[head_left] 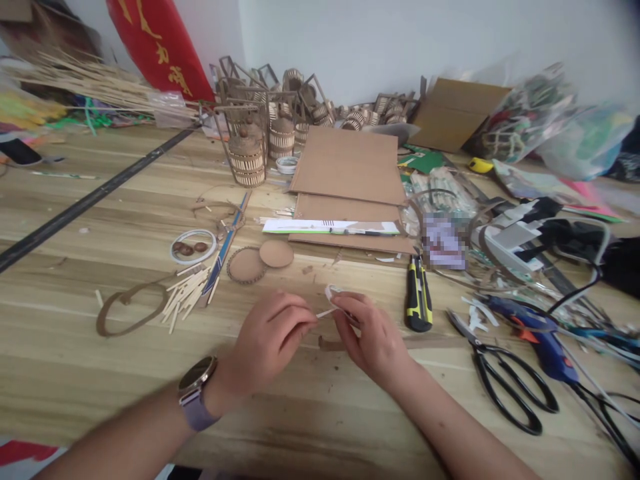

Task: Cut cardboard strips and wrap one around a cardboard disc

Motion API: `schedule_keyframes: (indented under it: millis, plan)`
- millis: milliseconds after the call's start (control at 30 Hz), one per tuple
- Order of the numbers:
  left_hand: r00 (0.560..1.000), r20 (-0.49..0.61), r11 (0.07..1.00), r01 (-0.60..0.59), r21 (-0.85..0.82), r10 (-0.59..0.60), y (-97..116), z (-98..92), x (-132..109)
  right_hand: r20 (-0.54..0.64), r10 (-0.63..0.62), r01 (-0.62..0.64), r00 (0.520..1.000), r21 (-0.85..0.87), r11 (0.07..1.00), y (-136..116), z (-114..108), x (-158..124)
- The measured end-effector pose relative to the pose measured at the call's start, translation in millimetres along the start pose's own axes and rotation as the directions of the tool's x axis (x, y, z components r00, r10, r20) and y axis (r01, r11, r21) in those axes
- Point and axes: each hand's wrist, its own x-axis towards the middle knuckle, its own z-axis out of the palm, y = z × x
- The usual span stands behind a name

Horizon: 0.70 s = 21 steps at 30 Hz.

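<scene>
Over the front middle of the table, my left hand (273, 340) is closed, its fingertips pinching the end of a thin white strip (326, 313). My right hand (373, 337) curls round a small white looped piece (331, 291), which looks like a roll of tape and is mostly covered by the fingers. The strip runs between the two hands. Beneath them a brown flat band (327, 344) lies on the wood. Just beyond my left hand are a round brown disc (277, 254) and a disc with a dark beaded rim (245, 265).
A yellow-black utility knife (419, 293), black-handled scissors (505, 383) and a blue glue gun (537, 337) lie to the right. Small wooden sticks (187, 297) and a white ring with brown beads (194, 247) lie left. Cardboard sheets (350, 163) and small slatted buckets (247, 157) stand behind.
</scene>
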Motion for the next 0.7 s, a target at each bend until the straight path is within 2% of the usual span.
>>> schedule_keyframes:
  millis: [133,267,400,567,700]
  plan:
    - [0.999,0.015,0.999,-0.036,0.018,0.035,1.9,-0.3,-1.2,0.009,0.013,-0.013,1.0,-0.03,0.999,3.3,2.3,-0.8]
    - [0.999,-0.03,1.0,-0.028,-0.014,0.028,1.8,-1.7,-1.9,0.0,0.017,-0.017,1.0,-0.052,0.998,7.3,5.2,-3.2]
    - [0.997,-0.055,0.998,0.06,0.019,-0.059,-1.7,-1.4,-2.3,-0.006,0.021,-0.022,1.0,-0.069,0.997,9.3,6.9,-4.4]
    - [0.988,0.038,0.989,0.146,0.018,-0.147,-6.3,4.7,-2.8,0.01,-0.013,0.014,1.0,-0.066,0.998,8.2,7.2,-4.0]
    - [0.985,0.048,0.986,0.168,-0.019,-0.167,-10.0,9.6,-2.1,0.022,-0.051,0.052,0.998,-0.054,0.997,6.5,6.6,-3.1]
